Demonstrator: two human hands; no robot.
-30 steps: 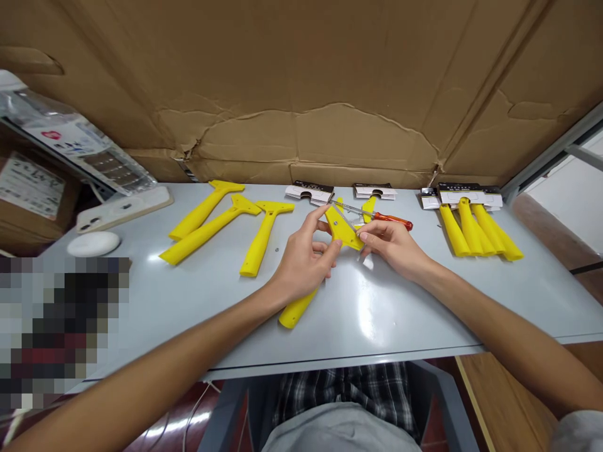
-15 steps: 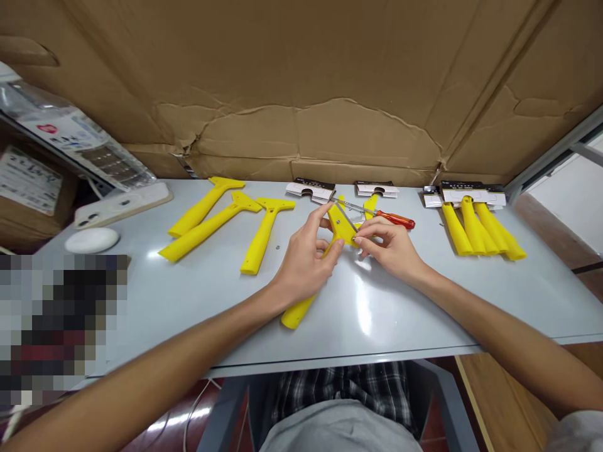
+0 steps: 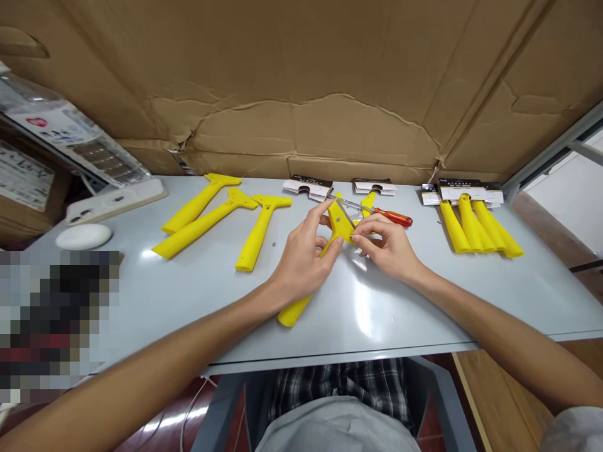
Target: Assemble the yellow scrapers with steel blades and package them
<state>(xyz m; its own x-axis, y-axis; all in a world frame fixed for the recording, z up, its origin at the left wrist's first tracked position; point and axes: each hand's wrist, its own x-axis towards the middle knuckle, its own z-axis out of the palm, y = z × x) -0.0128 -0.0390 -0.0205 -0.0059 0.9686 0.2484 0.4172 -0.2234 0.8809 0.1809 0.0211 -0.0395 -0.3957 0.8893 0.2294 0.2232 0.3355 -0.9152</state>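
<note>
My left hand point(image 3: 304, 254) is wrapped round a yellow scraper point(image 3: 338, 221), its head tilted up and its handle slanting down toward the table's front edge. A metal strip runs along the head's far edge, and a small screw sits in its face. At the head's right corner, my right hand point(image 3: 387, 248) pinches with thumb and forefinger; what lies between those fingertips is too small to make out. Just behind lies a screwdriver point(image 3: 396, 218) with a red handle, beside another yellow scraper piece point(image 3: 368, 202). A tiny nut-like part point(image 3: 274, 244) rests left of my left hand.
Several yellow scraper handles lie at left point(image 3: 257, 242) and right point(image 3: 502, 232). Black-and-white cards point(image 3: 308, 186) line the back, against a cardboard wall point(image 3: 245, 141). A power strip point(image 3: 117, 199) and a white mouse-like object point(image 3: 83, 236) are at far left.
The view has shifted slightly. Both hands keep their places on the scraper, with the right fingertips still at the head's right corner.
</note>
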